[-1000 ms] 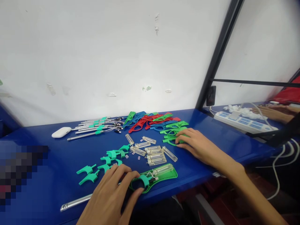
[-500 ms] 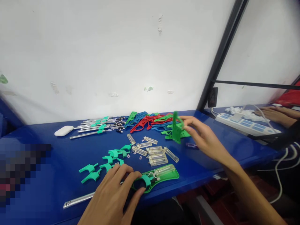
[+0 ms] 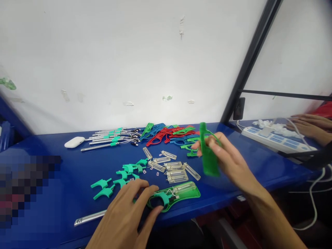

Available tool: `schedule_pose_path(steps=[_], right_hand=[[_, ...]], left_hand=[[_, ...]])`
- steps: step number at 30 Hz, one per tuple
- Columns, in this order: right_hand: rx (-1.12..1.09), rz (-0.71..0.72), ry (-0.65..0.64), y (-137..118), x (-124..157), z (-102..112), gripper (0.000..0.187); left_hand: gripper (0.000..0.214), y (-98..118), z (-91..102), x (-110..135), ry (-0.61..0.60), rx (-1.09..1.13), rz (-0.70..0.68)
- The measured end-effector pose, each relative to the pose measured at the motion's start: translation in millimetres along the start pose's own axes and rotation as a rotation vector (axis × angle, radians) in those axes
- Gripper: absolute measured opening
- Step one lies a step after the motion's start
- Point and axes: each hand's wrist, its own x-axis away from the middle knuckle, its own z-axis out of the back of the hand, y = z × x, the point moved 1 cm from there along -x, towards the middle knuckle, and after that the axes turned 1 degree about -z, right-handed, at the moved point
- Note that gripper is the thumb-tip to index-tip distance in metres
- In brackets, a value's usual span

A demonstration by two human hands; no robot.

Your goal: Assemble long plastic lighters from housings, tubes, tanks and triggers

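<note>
My right hand is closed on a green plastic shell half, held upright and a little blurred above the blue table. My left hand rests at the table's front edge, fingers curled over the handle end of a half-built green lighter body that lies flat with a clear tank and a teal trigger in it. A silver metal tube sticks out from under that hand to the left.
Clear plastic tanks lie mid-table, teal triggers to their left, tubes with wires and a white case farther back, coloured shells by the wall. Another person's hands rest near a power strip at right.
My right hand picked a green shell half off the pile, lifted it, and brought it nearer and lower toward the table's front. My left hand stayed on the lighter body.
</note>
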Motion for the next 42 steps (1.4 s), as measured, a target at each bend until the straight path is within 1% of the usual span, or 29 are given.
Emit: schedule_pose_path(steps=[3, 5, 8, 11, 14, 16, 18, 19, 21, 23, 24, 26, 27, 29, 32, 34, 38, 42], right_hand=[[0.329, 0.106, -0.121, -14.5, 9.8, -6.6, 0.024], [0.46, 0.142, -0.212, -24.1, 15.0, -14.3, 0.024], [0.559, 0.187, -0.357, -38.1, 19.7, -29.7, 0.025], [0.617, 0.259, -0.486, -50.0, 23.6, -46.2, 0.028], [0.662, 0.322, -0.557, -56.1, 28.1, -58.9, 0.029], [0.658, 0.345, -0.563, -56.7, 30.0, -63.3, 0.027], [0.612, 0.345, -0.525, -54.9, 30.0, -63.3, 0.025], [0.585, 0.337, -0.494, -53.0, 29.4, -61.6, 0.027], [0.556, 0.311, -0.43, -47.4, 27.4, -54.9, 0.039], [0.58, 0.274, -0.394, -40.3, 25.1, -45.9, 0.05], [0.597, 0.256, -0.391, -36.5, 23.9, -41.6, 0.053], [0.605, 0.233, -0.408, -29.9, 22.0, -34.7, 0.05], [0.597, 0.227, -0.423, -27.3, 21.4, -32.7, 0.047], [0.578, 0.219, -0.444, -23.4, 21.1, -31.2, 0.041], [0.569, 0.177, -0.47, -20.2, 22.6, -33.5, 0.037], [0.572, 0.151, -0.488, -19.2, 24.3, -36.0, 0.035], [0.61, 0.145, -0.513, -18.3, 26.7, -39.7, 0.036], [0.627, 0.158, -0.531, -17.5, 27.2, -41.4, 0.037]], left_hand=[[0.03, -3.8, 9.4, -2.1, 0.059, -0.01, 0.063], [0.029, -7.1, 17.7, -2.8, 0.095, -0.001, 0.092], [0.032, -9.0, 27.9, -1.4, 0.147, 0.036, 0.118], [0.038, -5.7, 32.3, 0.0, 0.153, 0.058, 0.071], [0.026, -2.6, 34.3, -0.9, 0.169, 0.107, 0.015], [0.018, -3.0, 36.0, -1.8, 0.168, 0.167, 0.007], [0.017, -5.1, 38.1, -1.9, 0.149, 0.216, 0.026], [0.016, -6.4, 39.3, -1.9, 0.145, 0.227, 0.045], [0.016, -9.1, 41.8, -2.6, 0.162, 0.226, 0.099], [0.014, -11.4, 43.7, -5.3, 0.211, 0.21, 0.147], [0.015, -12.4, 44.1, -7.3, 0.24, 0.202, 0.156], [0.019, -14.4, 43.2, -11.6, 0.262, 0.188, 0.149], [0.021, -15.6, 41.9, -13.5, 0.252, 0.18, 0.131], [0.027, -18.1, 38.1, -15.9, 0.19, 0.151, 0.075], [0.041, -21.0, 32.2, -15.5, 0.079, 0.059, -0.035], [0.046, -22.1, 29.2, -13.5, 0.027, -0.007, -0.078], [0.042, -22.9, 26.0, -8.4, -0.027, -0.037, -0.068], [0.033, -22.2, 25.8, -5.4, -0.049, -0.002, 0.016]])
